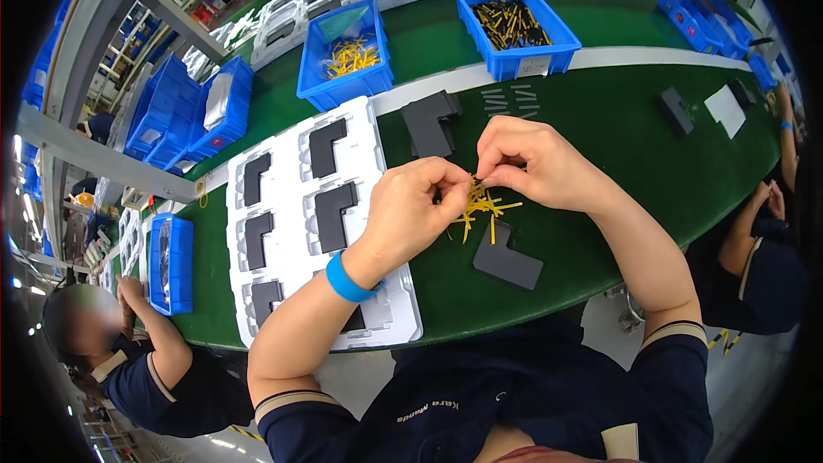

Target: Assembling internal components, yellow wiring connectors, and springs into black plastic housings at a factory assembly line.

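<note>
Green belt (600,129) underneath: both hands pinch yellow strips (480,203), left hand (411,206) at nine o'clock, right hand (531,163) at two.

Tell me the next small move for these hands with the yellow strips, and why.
Probably pull one strip free of the bunch of yellow strips. The left hand and right hand pinch together at its top, the strips fan out loose below, and the dark L-shaped part lies bare right beside them.
</note>
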Demonstrator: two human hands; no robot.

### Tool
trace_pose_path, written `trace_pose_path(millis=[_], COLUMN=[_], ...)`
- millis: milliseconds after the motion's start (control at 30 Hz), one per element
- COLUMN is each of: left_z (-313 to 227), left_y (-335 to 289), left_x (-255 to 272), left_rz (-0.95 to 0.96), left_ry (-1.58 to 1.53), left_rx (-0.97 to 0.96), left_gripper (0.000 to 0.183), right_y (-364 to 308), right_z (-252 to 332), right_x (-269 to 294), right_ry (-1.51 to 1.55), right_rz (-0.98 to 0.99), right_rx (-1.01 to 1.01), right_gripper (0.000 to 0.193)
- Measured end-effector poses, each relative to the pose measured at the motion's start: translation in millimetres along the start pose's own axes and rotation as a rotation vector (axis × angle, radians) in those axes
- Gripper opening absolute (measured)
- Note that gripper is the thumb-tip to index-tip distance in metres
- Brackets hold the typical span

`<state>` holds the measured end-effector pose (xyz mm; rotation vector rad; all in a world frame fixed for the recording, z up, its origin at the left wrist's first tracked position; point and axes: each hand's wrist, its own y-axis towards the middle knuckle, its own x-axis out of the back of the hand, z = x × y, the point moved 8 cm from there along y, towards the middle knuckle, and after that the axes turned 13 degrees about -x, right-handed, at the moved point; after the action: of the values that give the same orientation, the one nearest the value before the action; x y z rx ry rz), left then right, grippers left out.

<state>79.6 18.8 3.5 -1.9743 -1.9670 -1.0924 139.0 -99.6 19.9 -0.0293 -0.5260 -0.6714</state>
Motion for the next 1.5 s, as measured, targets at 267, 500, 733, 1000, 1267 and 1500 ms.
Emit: trace_pose_path(millis=[267, 500, 733, 1000, 1267, 1500], left_z=[-28.9, -48.9, -48.8, -43.3, -42.9, -53.4], left_y=[-1.0, -11.8, -10.4, -7.0, -15.2, -7.4], left_x=[-7.9, -25.5, -27.3, -20.5, -36.7, -32.0], left_rz=[0.128, 0.355, 0.337, 0.341, 0.436, 0.385], left_ry=[0.385, 0.411, 0.350, 0.627, 0.366, 0.246], left_rx=[-0.273, -0.533, -0.517, -0.509, -0.461, -0.465], left_gripper=[0.016, 0.032, 0.036, 0.041, 0.055, 0.056], right_y=[5.4, 3.0, 5.0, 2.3, 3.0, 4.4], right_z=[-26.3, -19.2, -21.4, -16.3, -14.8, -12.4], right_x=[26.0, 17.6, 15.9, 18.1, 14.5, 17.3], right_ry=[0.431, 0.243, 0.270, 0.163, 0.185, 0.136], right_rz=[-0.134, -0.097, -0.103, -0.083, -0.086, -0.100], right_rx=[-0.235, -0.170, -0.171, -0.128, -0.099, -0.042], right_gripper=[0.008, 0.010, 0.010, 0.010, 0.012, 0.012])
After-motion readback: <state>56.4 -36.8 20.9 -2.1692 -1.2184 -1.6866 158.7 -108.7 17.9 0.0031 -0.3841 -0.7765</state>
